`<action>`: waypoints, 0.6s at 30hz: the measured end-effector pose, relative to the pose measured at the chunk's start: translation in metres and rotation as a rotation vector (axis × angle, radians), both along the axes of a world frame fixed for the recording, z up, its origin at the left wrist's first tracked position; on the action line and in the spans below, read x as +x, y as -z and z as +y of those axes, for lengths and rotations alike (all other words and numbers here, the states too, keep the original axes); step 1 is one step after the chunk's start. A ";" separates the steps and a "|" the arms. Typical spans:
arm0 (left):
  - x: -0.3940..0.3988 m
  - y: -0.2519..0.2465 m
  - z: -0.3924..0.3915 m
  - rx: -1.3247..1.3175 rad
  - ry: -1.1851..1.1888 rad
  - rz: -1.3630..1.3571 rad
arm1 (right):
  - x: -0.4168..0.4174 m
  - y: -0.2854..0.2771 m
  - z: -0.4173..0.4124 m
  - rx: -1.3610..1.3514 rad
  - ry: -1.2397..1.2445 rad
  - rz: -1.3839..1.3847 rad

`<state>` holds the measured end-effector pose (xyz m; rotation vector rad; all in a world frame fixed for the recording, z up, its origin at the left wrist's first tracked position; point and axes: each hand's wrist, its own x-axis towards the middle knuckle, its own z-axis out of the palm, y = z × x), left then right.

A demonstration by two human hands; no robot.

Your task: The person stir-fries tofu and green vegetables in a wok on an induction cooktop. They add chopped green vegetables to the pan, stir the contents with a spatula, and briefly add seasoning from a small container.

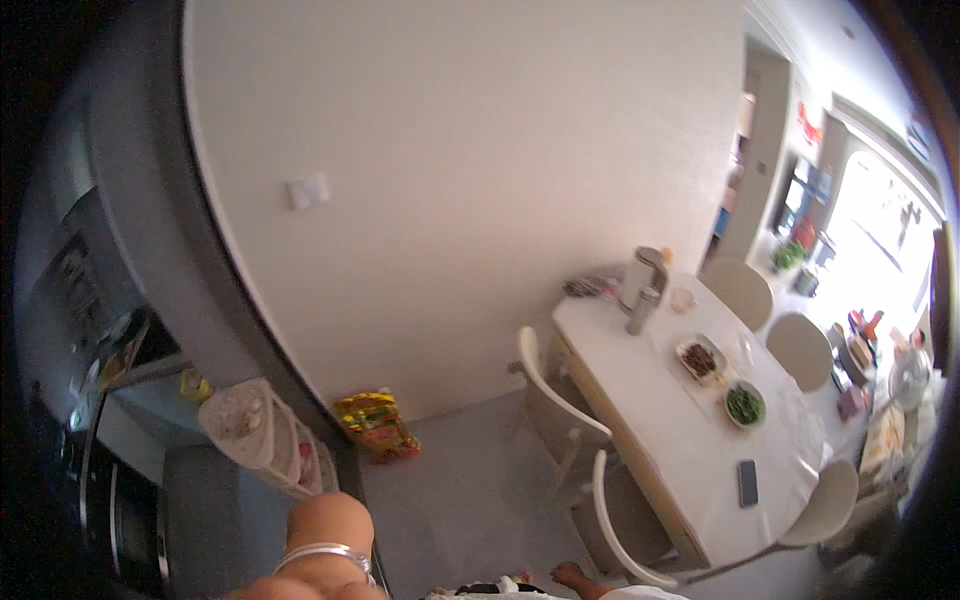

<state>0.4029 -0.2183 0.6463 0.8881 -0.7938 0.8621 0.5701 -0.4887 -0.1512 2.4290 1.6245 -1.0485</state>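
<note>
At the bottom edge, left of centre, my left arm [328, 521] shows foreshortened, with a silver bangle [326, 550] round it. The fingers cannot be made out, nor whether they hold anything. A white plastic shelf rack [259, 442] stands just beyond this arm, with things on its tiers. My right hand is out of view. What looks like a bare foot [571, 576] shows at the bottom, beside white cloth. To the right, a white dining table [645, 382] bears a dish of brown food [699, 360], a bowl of leafy greens [745, 405] and a dark phone [748, 484].
A red and yellow bag [379, 426] sits on the floor against the wall. Chairs surround the table, two [562, 401] on its near side. A water dispenser [643, 281] stands at its wall end. Dark kitchen units [135, 517] line the left, past a dark door frame [247, 315].
</note>
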 end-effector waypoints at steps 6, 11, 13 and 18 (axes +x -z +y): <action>-0.097 0.052 0.109 0.512 -0.105 -0.485 | 0.010 -0.008 0.070 0.151 0.240 0.085; -0.179 0.094 0.154 0.895 -0.019 -0.249 | -0.018 -0.083 0.234 0.017 0.453 0.389; -0.195 0.120 0.174 1.008 0.108 -0.153 | -0.031 -0.109 0.292 0.028 0.407 0.406; -0.232 0.162 0.217 0.946 -0.221 0.613 | -0.097 -0.122 0.454 0.017 0.129 0.502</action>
